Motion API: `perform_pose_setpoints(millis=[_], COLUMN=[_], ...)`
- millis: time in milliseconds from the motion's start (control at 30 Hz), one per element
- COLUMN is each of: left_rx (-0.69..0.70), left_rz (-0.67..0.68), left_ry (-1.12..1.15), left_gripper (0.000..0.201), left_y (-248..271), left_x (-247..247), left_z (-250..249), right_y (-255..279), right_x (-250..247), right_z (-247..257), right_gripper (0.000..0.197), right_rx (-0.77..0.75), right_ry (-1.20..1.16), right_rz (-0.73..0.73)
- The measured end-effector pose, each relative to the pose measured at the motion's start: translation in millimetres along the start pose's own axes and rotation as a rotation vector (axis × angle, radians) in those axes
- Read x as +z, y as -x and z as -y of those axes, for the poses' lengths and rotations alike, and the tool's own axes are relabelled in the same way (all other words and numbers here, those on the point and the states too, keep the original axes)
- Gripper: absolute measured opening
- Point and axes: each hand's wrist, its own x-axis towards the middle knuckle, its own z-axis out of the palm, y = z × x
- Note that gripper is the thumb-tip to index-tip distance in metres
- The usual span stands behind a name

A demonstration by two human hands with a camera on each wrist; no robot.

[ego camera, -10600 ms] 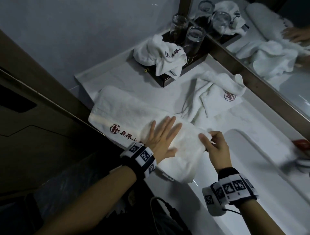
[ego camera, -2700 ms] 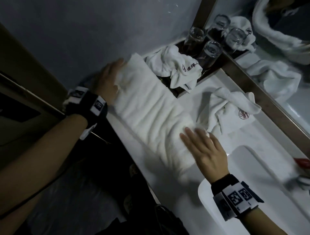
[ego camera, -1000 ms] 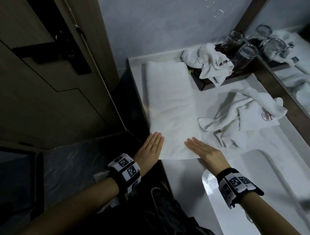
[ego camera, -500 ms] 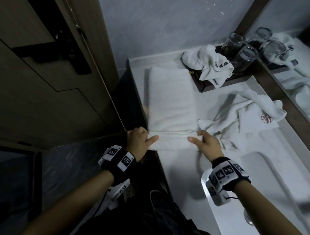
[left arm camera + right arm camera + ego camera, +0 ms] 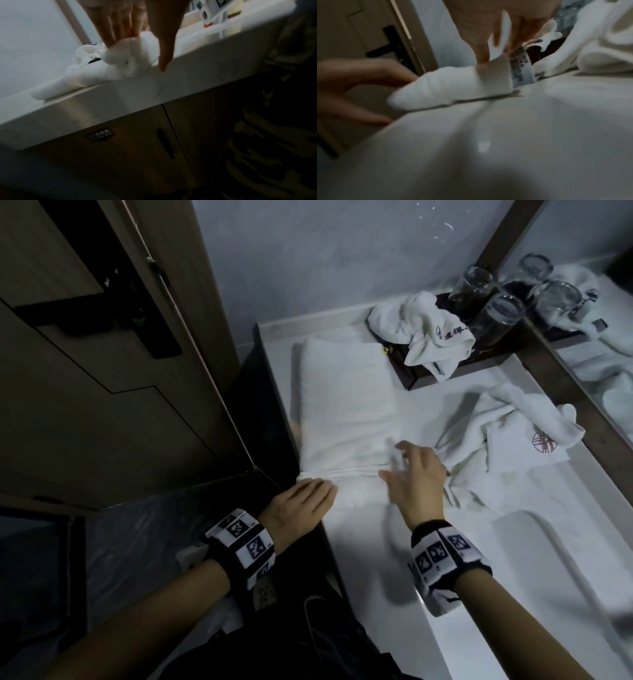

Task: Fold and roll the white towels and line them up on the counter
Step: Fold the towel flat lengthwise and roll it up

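Note:
A folded white towel (image 5: 346,405) lies as a long strip along the counter's left edge. Its near end is turned up into a small roll (image 5: 356,487). My left hand (image 5: 308,498) rests on the roll's left end with straight fingers (image 5: 120,27) on top and the thumb down over the counter's front edge. My right hand (image 5: 407,474), blurred, presses spread fingers on the roll's right end (image 5: 450,88), beside a care label (image 5: 521,67). A crumpled towel with a red logo (image 5: 513,433) lies to the right. Another crumpled towel (image 5: 421,333) sits on a dark tray.
The dark tray (image 5: 421,378) at the back holds drinking glasses (image 5: 500,316). A mirror (image 5: 599,337) runs along the right side. A white basin (image 5: 513,577) is sunk into the counter (image 5: 376,559) near me. A wooden door (image 5: 102,337) stands close on the left.
One second ago both hands lay flat at the towel's unrolled near end. They then pinched and turned it over; now both press flat-fingered on a small roll.

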Motion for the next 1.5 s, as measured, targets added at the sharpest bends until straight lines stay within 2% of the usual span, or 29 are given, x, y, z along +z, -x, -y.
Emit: perform_pose_setpoints(millis=[67,100,133,200,267,367,400,533,633,667,733,800,900,967,1067,1133,1200,1267,1367,1500], left_rx=[-0.003,-0.015,-0.027,-0.074,-0.165,-0.294,-0.347,-0.494,-0.536,-0.553,-0.563,-0.578,-0.544,-0.391,-0.181,-0.136,-0.137,-0.144,-0.150,-0.168], left_rz=[0.009,0.030,0.057,0.125,0.189,0.432,0.466,0.479,0.566,0.555,0.445,0.253,0.041,-0.029,-0.121,-0.103,-0.036,0.040,0.083,0.131], left_ry=[-0.064,-0.084,-0.089,-0.044,0.049,0.422,0.536,0.772,1.017,1.100,1.188,1.120,0.790,0.648,0.364,0.226,0.165,0.122,0.003,-0.084], left_gripper=[0.027,0.022,0.021,0.026,0.034,0.050,0.050,0.048,0.052,0.053,0.051,0.046,0.033,0.024,0.029,0.030,0.033,0.041,0.038,0.036], left_y=[-4.7,-9.2,-13.4,-18.6,-22.6,-33.1,-34.1,-29.8,-25.2,-25.5,-27.7,-30.9,-37.8,-42.1,-35.6,-24.8,-16.3,-10.9,-13.6,-27.9], left_x=[2.5,2.8,2.0,-1.7,-15.1,-24.6,-26.8,-28.8,-25.8,-24.5,-22.2,-18.4,-14.6,-15.8,-15.7,-13.0,-11.3,-7.6,-2.9,-2.3], left_z=[-0.6,-2.1,-3.6,-4.1,3.8,28.0,35.4,57.0,68.4,70.6,72.0,72.1,70.2,62.8,45.8,36.7,29.1,26.9,25.5,24.4], right_y=[12.0,17.5,21.5,26.5,26.6,17.6,13.6,3.4,-3.8,-5.9,-10.4,-13.1,-18.8,-24.4,-22.3,-13.1,-1.0,9.5,13.0,8.1], right_x=[1.3,0.7,0.5,-0.5,-2.3,-8.9,-13.1,-23.9,-24.4,-21.9,-15.7,-9.7,-0.4,4.6,8.6,6.7,4.3,5.2,2.1,4.2], right_z=[-3.7,-8.1,-12.5,-22.9,-28.0,-28.7,-27.0,-20.3,-18.1,-17.5,-18.1,-19.6,-18.4,-15.7,-8.7,-5.2,-2.2,-3.2,-2.5,-4.0], right_gripper=[0.030,0.026,0.028,0.047,0.057,0.057,0.054,0.042,0.034,0.031,0.028,0.031,0.034,0.035,0.039,0.033,0.012,0.014,0.023,0.057], right_rx=[-0.410,-0.515,-0.533,-0.493,-0.497,-0.457,-0.432,-0.389,-0.147,-0.077,0.046,0.176,0.303,0.304,0.160,0.037,-0.164,-0.326,-0.233,-0.261], right_ry=[0.038,0.030,0.011,-0.011,0.020,-0.030,-0.055,-0.096,-0.311,-0.375,-0.454,-0.533,-0.575,-0.546,-0.404,-0.308,-0.176,-0.097,-0.140,-0.113], right_rz=[-0.058,-0.013,0.048,0.191,0.287,0.333,0.356,0.476,0.590,0.587,0.477,0.340,0.208,0.146,-0.017,-0.134,-0.171,-0.166,-0.064,0.139])
